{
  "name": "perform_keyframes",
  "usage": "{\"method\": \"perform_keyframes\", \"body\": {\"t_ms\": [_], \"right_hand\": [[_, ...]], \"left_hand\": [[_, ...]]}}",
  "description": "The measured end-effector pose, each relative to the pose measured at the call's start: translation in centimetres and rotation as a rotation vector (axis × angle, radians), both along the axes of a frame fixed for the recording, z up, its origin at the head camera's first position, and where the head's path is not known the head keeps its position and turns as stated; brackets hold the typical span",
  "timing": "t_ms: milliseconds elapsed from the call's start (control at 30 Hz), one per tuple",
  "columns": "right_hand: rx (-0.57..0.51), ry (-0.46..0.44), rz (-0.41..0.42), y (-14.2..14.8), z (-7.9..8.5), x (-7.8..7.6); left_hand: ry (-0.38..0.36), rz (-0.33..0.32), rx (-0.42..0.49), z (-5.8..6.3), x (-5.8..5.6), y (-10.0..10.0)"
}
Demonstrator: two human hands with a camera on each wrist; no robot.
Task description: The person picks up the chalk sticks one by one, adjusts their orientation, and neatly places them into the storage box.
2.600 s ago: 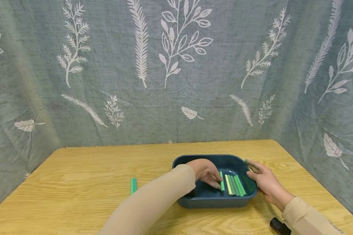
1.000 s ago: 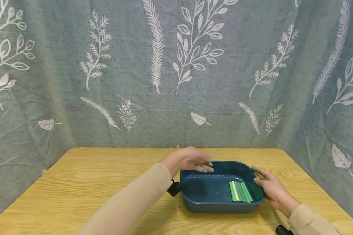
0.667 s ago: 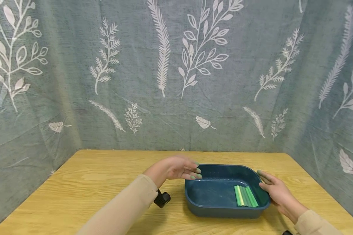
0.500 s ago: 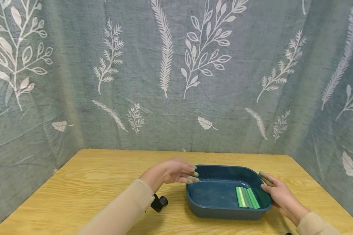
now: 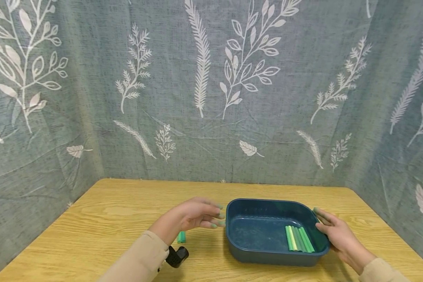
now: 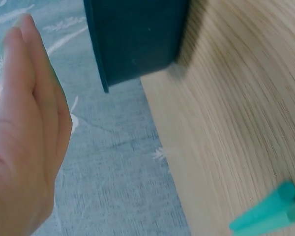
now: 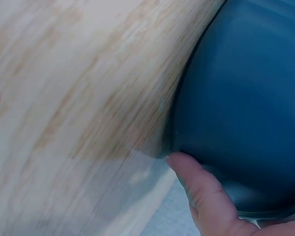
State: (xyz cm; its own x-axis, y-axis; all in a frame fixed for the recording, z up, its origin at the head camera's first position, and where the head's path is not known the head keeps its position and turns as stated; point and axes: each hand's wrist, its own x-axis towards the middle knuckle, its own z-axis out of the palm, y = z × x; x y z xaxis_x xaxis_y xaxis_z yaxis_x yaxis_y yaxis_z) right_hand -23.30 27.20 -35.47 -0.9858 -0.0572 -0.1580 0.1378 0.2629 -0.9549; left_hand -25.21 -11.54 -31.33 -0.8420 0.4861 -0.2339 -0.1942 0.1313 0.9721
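Observation:
A dark blue plastic basin [image 5: 257, 256] stands on the wooden table. Several green and pale yellow chalk-like sticks [image 5: 299, 239] lie side by side in its right end. My left hand [image 5: 197, 215] is in the air just left of the basin, fingers extended and holding nothing; their tips look green. Below and behind it lie more green sticks [image 5: 181, 237] on the table, a pair in the left wrist view, partly hidden from the head view. My right hand [image 5: 338, 235] rests against the basin's right end, its thumb [image 7: 204, 189] touching the outer wall.
A black wrist camera [image 5: 176, 256] hangs under my left wrist. The wood-grain table [image 5: 127, 211] reaches back to a grey-blue leaf-patterned cloth [image 5: 190, 156], which also hangs along both sides.
My left hand has let go of a green stick in the basin, beside the others, then lifted out and moved left. My right hand stays at the basin's end; the head view has shifted left.

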Motion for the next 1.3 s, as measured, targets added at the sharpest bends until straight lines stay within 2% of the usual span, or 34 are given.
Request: {"method": "perform_keyframes", "body": {"t_ms": [633,800,1100,1233,1300], "right_hand": [[-0.010,-0.005,-0.003,-0.1,-0.4,0.2],[-0.018,-0.004,0.000,0.0,-0.5,0.1],[-0.035,-0.005,-0.003,0.1,-0.4,0.3],[-0.030,0.003,-0.004,0.1,-0.4,0.2],[-0.024,-0.002,-0.006,0.1,-0.5,0.3]], "left_hand": [[-0.001,0.024,-0.025,-0.7,1.5,-4.9],[0.007,0.079,-0.057,-1.3,1.6,-6.4],[0.000,0.179,-0.137,-2.8,0.7,-8.3],[0.004,0.248,-0.189,-3.1,0.3,-9.1],[-0.017,0.268,-0.210,-3.4,0.1,-9.5]]}}
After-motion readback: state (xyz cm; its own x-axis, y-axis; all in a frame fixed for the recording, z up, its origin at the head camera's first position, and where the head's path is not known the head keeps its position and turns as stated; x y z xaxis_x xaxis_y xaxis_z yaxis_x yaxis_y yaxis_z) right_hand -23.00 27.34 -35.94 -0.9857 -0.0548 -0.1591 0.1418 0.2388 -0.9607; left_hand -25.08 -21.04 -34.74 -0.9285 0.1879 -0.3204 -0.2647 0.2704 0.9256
